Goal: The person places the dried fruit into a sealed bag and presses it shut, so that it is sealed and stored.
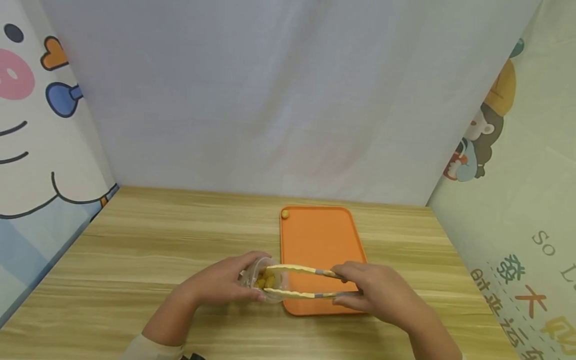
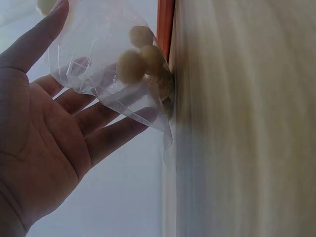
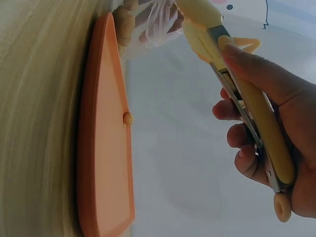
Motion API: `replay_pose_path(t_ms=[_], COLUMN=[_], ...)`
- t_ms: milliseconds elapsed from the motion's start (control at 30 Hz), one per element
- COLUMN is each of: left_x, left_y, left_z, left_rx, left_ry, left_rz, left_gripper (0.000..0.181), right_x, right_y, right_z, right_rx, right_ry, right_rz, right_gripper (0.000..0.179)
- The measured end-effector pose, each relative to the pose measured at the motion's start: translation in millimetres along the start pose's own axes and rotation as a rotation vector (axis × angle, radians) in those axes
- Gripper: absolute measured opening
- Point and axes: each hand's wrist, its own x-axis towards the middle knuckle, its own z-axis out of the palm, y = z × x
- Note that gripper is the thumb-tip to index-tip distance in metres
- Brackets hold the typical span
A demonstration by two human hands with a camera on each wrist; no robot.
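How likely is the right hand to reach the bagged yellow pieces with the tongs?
Probably yes: the right hand holds the tongs spread, tips at the mouth of the clear plastic bag; the left hand holds the bag's other side, and nothing seems to block the yellow pieces.

"SO" [image 1: 544,243], "發" [image 1: 511,268], "大" [image 1: 530,300] and "时来运" [image 1: 492,301] on the right-hand backdrop [image 1: 540,195]

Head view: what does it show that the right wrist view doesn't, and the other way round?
Only the head view shows the printed lettering and the light sleeve on the left arm.
Only the right wrist view shows the ring at the handle end of the tongs.
Both show the right hand holding the tongs, the orange tray, one small round piece on it, and the clear container.
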Motion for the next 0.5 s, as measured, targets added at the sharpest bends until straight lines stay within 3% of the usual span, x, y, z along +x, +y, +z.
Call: replay_pose_path(t_ms=[267,500], left_x=[0.9,0.6], left_y=[0.2,-0.4], left_z=[-0.2,0.5], left_rx=[-0.003,0.006], left_ry=[-0.004,-0.005], left_rz=[-0.010,-0.036], left_gripper=[0.073,0.074], right_x=[-5.8,-8.4], right_y=[8,14], right_z=[-13,-21], right_rx=[0.015,0.081], right_ry=[0.037,0.027], right_rz=[0.064,0.206], right_gripper=[0.048,0.064])
